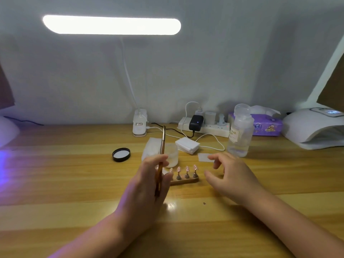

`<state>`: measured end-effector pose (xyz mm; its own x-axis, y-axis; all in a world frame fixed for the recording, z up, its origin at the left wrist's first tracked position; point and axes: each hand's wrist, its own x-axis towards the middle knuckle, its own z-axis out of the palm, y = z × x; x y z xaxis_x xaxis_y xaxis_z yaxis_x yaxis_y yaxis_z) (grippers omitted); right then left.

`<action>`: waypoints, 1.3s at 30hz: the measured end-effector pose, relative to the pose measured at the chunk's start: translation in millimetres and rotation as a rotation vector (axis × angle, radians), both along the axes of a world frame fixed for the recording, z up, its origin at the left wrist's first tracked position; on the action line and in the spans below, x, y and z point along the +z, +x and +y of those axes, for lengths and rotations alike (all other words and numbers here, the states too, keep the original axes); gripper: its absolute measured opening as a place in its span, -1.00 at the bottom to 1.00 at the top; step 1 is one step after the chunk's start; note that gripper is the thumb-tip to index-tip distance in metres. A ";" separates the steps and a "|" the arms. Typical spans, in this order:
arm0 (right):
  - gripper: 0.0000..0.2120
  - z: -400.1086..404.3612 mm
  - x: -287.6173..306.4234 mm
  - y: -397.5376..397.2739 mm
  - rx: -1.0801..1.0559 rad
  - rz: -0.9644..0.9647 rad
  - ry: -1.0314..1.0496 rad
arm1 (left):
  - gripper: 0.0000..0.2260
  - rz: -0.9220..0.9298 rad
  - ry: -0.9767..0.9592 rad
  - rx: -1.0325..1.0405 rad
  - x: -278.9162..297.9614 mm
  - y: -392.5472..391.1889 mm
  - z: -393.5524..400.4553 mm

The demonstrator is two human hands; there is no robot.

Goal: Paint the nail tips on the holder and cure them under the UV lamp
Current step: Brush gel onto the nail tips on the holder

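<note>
Left hand [149, 180] lay nearest, fingers curled round a brush [161, 155] that stood nearly upright, bristle end hidden. Right hand [229, 175] hovered loosely curled, holding nothing, just right of the wooden holder [184, 180], which sat between both hands on the table [74, 183] and carried small nail tips [187, 168] on upright pegs. UV lamp [314, 127] stood far right by the wall; a black lid [121, 154] lay left of the holder.

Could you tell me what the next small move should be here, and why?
Probably bring the right hand onto the free end of the wooden holder to steady it. That hand hovers open beside it, holding nothing, while the left hand already grips the brush at the holder's other end, beside the nail tips.
</note>
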<state>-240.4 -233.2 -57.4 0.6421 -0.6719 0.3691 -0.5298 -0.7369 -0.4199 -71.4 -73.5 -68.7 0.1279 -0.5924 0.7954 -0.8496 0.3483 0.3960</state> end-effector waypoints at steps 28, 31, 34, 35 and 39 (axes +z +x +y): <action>-0.68 -2.6 -18.0 15.1 0.112 0.116 -0.007 | -0.88 0.334 0.258 0.301 94.1 45.7 -45.9; -0.69 -3.0 -18.0 15.0 0.115 0.105 -0.009 | -0.87 0.202 0.301 0.409 88.1 38.7 -50.5; -0.68 -3.2 -18.1 15.8 0.116 0.106 -0.008 | -0.86 0.169 0.298 0.396 80.6 36.6 -51.5; -0.68 -3.2 -18.3 16.0 0.116 0.105 -0.007 | -0.86 0.179 0.308 0.376 79.1 36.4 -51.7; -0.68 -3.5 -19.3 16.6 0.119 0.094 -0.018 | -0.87 0.216 0.350 0.339 76.9 33.5 -52.5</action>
